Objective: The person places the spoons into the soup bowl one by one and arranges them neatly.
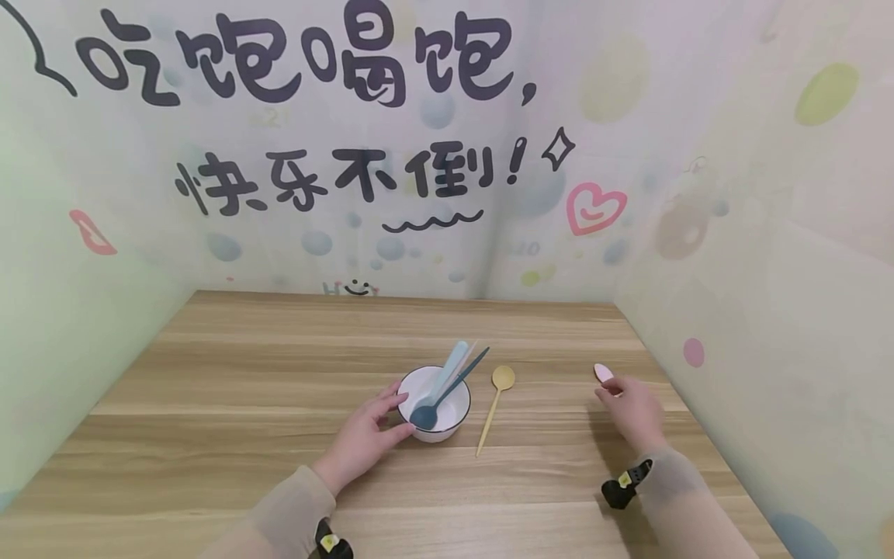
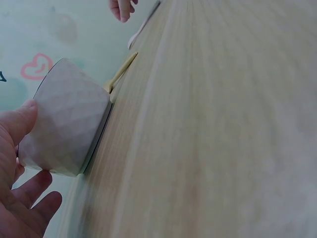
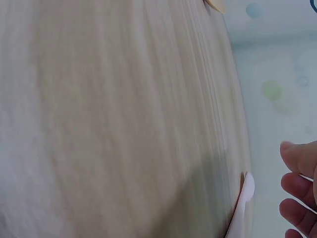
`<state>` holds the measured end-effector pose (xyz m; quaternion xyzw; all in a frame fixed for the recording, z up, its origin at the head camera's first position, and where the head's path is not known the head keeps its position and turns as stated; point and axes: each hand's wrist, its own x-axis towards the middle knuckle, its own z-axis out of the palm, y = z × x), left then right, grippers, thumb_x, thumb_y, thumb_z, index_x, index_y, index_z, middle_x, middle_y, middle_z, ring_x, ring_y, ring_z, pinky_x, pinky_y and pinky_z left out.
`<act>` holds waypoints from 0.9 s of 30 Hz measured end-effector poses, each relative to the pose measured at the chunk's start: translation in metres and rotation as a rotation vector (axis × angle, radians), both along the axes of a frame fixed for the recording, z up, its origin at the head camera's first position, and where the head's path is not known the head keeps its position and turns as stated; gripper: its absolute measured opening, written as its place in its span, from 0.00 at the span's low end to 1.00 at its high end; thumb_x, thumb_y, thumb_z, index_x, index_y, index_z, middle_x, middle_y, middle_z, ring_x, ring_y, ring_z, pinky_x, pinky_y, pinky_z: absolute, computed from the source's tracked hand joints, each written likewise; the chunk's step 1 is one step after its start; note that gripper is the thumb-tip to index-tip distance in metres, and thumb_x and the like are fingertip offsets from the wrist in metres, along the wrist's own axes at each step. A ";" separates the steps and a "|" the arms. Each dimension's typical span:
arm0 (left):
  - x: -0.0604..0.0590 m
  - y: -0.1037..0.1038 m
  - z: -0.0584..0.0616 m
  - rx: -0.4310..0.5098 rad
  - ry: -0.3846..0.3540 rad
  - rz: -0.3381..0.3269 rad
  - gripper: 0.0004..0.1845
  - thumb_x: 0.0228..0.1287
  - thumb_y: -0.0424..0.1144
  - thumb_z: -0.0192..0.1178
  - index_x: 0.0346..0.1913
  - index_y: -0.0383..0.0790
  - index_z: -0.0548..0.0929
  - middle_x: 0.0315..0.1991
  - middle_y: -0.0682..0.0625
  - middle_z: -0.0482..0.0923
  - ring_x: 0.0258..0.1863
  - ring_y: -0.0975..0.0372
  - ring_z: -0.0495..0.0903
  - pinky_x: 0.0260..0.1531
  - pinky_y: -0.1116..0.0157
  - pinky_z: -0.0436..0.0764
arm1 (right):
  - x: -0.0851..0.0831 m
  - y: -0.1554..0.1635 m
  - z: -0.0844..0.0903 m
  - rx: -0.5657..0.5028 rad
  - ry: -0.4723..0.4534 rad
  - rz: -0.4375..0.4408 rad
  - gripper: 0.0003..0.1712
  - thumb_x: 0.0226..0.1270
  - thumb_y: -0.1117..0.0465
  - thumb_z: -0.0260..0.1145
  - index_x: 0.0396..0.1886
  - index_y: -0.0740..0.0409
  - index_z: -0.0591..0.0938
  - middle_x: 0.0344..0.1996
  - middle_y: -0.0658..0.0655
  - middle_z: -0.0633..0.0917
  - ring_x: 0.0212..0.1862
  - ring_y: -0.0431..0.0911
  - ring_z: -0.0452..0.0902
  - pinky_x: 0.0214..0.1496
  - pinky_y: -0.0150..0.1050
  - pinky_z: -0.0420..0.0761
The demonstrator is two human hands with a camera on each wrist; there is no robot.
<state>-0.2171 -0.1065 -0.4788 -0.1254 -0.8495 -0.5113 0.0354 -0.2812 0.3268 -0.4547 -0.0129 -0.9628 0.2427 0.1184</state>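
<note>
A white bowl (image 1: 434, 404) stands mid-table with a dark blue spoon (image 1: 447, 392) and a light blue spoon (image 1: 450, 365) leaning in it. My left hand (image 1: 398, 415) grips the bowl's left side; in the left wrist view the thumb (image 2: 22, 119) lies on the faceted bowl wall (image 2: 69, 124) and the fingers curl beneath it. A yellow spoon (image 1: 496, 404) lies just right of the bowl. A pink spoon (image 1: 603, 373) lies at the right, its handle hidden under my right hand (image 1: 609, 392). In the right wrist view the fingertips (image 3: 297, 183) hover beside the pink spoon (image 3: 245, 191), a small gap between them.
The wooden table (image 1: 265, 373) is boxed in by patterned walls at the back (image 1: 419, 233), left and right (image 1: 768, 310). Bare wood stretches left of the bowl and along the front edge.
</note>
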 end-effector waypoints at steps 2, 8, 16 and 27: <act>0.000 0.000 0.000 -0.001 0.000 0.001 0.30 0.57 0.42 0.70 0.61 0.35 0.77 0.71 0.45 0.63 0.68 0.50 0.65 0.59 0.51 0.73 | 0.000 0.004 -0.001 -0.023 -0.013 -0.032 0.15 0.63 0.58 0.66 0.42 0.66 0.84 0.36 0.63 0.85 0.38 0.54 0.79 0.35 0.45 0.74; 0.000 0.000 0.000 0.002 0.004 0.002 0.30 0.57 0.43 0.70 0.61 0.35 0.77 0.71 0.45 0.62 0.67 0.50 0.65 0.59 0.51 0.73 | 0.004 0.015 -0.003 -0.095 -0.106 -0.120 0.20 0.65 0.56 0.64 0.48 0.69 0.81 0.41 0.67 0.83 0.41 0.57 0.77 0.37 0.46 0.73; 0.000 0.001 0.000 0.015 0.005 -0.002 0.29 0.57 0.40 0.70 0.61 0.34 0.77 0.71 0.44 0.62 0.67 0.50 0.65 0.59 0.51 0.73 | 0.003 0.021 -0.006 -0.142 -0.221 -0.199 0.26 0.66 0.51 0.63 0.53 0.69 0.78 0.48 0.68 0.81 0.45 0.59 0.75 0.39 0.48 0.72; 0.000 0.001 0.001 0.011 0.005 0.004 0.29 0.56 0.41 0.70 0.61 0.34 0.77 0.71 0.44 0.63 0.67 0.50 0.65 0.59 0.51 0.74 | 0.000 0.021 -0.018 -0.200 -0.200 -0.208 0.22 0.61 0.56 0.68 0.45 0.69 0.78 0.35 0.64 0.82 0.35 0.54 0.73 0.32 0.41 0.69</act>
